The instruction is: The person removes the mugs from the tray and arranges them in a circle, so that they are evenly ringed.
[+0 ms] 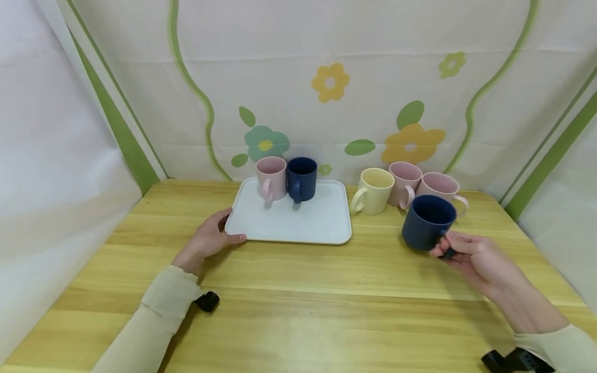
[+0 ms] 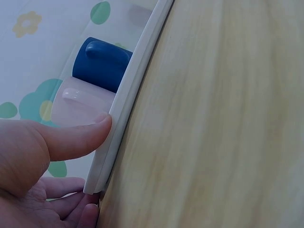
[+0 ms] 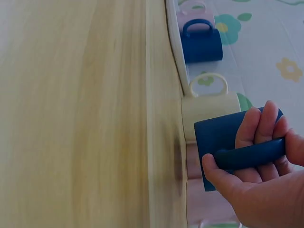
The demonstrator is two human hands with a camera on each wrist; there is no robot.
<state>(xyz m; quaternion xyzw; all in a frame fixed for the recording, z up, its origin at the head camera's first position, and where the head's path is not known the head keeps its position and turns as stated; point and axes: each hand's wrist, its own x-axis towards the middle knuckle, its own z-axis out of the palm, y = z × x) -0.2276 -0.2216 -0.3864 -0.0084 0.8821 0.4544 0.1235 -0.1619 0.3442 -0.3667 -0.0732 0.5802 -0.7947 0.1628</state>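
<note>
My right hand [image 1: 475, 259] grips the handle of a dark blue mug [image 1: 425, 225] and holds it upright above the wooden table, in front of the other mugs. The right wrist view shows the fingers passing through the handle of this blue mug [image 3: 216, 133]. At the left, my left hand [image 1: 210, 235] holds the front left corner of a white tray [image 1: 298, 223]. Its thumb lies along the front rim, the other fingers around the left edge. On the tray's back part stand a pink mug [image 1: 275, 181] and a second dark blue mug [image 1: 304, 181], side by side.
Right of the tray stand a pale yellow mug [image 1: 375, 194] and two pink mugs, one [image 1: 404, 184] beside the yellow and another [image 1: 438, 186] partly behind the held mug. A white curtain [image 1: 280, 77] with printed flowers closes off the table's back edge.
</note>
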